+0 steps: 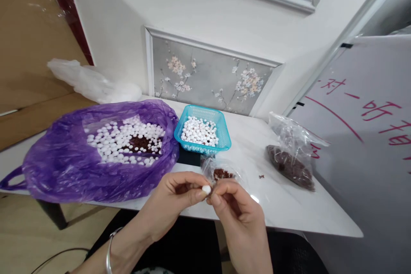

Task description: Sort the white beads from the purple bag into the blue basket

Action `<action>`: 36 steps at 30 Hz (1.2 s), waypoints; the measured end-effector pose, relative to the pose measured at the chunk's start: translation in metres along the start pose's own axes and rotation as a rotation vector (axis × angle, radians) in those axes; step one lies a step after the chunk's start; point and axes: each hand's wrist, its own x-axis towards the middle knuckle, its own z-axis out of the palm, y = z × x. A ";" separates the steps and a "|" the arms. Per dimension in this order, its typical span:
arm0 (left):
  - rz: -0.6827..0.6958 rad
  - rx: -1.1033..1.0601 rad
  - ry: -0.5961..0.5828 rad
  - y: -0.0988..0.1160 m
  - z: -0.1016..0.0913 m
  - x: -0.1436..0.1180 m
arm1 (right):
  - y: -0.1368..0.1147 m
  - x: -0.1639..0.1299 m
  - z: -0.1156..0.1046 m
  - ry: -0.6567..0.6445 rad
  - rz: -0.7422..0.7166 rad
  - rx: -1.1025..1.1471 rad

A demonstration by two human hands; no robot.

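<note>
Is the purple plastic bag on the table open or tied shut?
Open: the purple bag lies with its mouth spread wide, showing white beads and a dark brown patch inside; its handle hangs loose.

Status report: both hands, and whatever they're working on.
Left hand pinching white bead. Right hand meeting it, holding something small and dark. Small clear bag just beyond; nothing in the way.

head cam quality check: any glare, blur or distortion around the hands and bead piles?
Head view: wide-angle bending, the wall panel and table edge lean and curve. A small glare spot sits on the white table beside the right hand. The left hand and the white bead are slightly soft; beads in the blue basket and purple bag stay distinguishable. Even light, faint shadows.
</note>
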 end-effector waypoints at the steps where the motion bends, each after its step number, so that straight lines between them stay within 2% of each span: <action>1: 0.004 -0.002 -0.006 0.000 0.000 0.000 | 0.001 0.000 0.000 -0.001 0.003 0.007; 16: 0.028 0.028 0.014 -0.003 -0.002 0.001 | 0.004 0.005 -0.002 -0.027 0.045 0.025; 20: 0.013 0.034 0.033 -0.004 -0.001 0.001 | 0.007 0.005 -0.001 -0.006 0.100 0.048; 23: -0.056 -0.088 0.047 -0.007 0.001 0.001 | 0.011 0.005 0.000 0.011 0.139 0.084; 28: -0.142 -0.330 -0.005 -0.010 0.001 0.001 | 0.019 0.005 -0.007 0.004 0.119 0.229; 31: -0.134 -0.321 0.004 -0.010 0.000 0.000 | 0.023 0.006 -0.015 0.038 0.095 0.154; 36: -0.003 -0.155 0.046 -0.007 0.002 0.003 | 0.026 0.006 -0.023 0.086 0.070 -0.037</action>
